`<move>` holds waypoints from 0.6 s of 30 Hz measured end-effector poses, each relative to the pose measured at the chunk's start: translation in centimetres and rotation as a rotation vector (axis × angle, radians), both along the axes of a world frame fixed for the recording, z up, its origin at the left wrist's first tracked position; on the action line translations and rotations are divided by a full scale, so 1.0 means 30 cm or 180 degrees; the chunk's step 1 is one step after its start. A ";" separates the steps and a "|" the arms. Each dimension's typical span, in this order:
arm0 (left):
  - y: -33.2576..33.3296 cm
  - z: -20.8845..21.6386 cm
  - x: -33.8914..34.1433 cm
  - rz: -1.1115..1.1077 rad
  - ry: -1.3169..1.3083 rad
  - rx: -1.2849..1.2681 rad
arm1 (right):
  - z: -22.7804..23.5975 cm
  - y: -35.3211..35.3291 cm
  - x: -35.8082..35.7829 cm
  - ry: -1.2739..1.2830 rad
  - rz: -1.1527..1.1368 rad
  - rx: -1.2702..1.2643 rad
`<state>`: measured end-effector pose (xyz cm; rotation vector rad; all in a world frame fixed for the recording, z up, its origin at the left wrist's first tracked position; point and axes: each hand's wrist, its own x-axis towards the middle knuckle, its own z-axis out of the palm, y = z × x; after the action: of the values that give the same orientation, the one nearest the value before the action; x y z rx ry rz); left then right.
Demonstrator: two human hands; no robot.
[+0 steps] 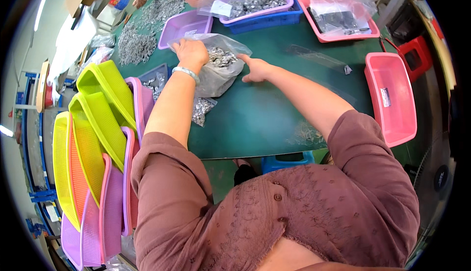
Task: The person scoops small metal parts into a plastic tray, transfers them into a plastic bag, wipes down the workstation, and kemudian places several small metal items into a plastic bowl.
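A clear plastic bag (216,83) stands on the green table with its mouth spread wide. Many small shiny metal parts (222,57) lie inside it. My left hand (191,53), with a pale bangle at the wrist, is closed on the bag's left rim. At the right rim, the fingertips of my right hand (256,69) hold the bag's edge, with the thumb lower down outside. A smaller bag of metal parts (202,110) lies just below, near my left forearm. The tips of my left fingers are partly hidden.
Colourful mesh baskets (98,173) are stacked at my left. A purple tray (184,28), a piled metal-parts tray (260,1) and a pink tray (321,36) stand at the back. Another pink tray (390,99) sits right. Loose metal parts (137,45) and another person's hand (141,1) are far left.
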<state>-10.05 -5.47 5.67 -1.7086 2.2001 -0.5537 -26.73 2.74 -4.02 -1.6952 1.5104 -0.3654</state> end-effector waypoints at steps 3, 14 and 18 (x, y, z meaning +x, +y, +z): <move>0.057 0.058 0.019 -0.0197 0.0250 -0.0981 | -0.063 -0.039 0.051 0.0534 -0.0004 -0.0493; -0.100 -0.025 0.212 0.1498 0.7010 0.0794 | 0.074 -0.113 0.090 -0.0801 -0.1255 -0.1362; -0.126 0.118 0.223 0.0732 0.7841 0.0488 | 0.350 -0.058 0.147 -0.1340 -0.1585 -0.1660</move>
<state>-3.36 -9.24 9.21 -2.4688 1.9918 3.1591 -22.31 1.00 6.48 -1.4504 1.5745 -1.3889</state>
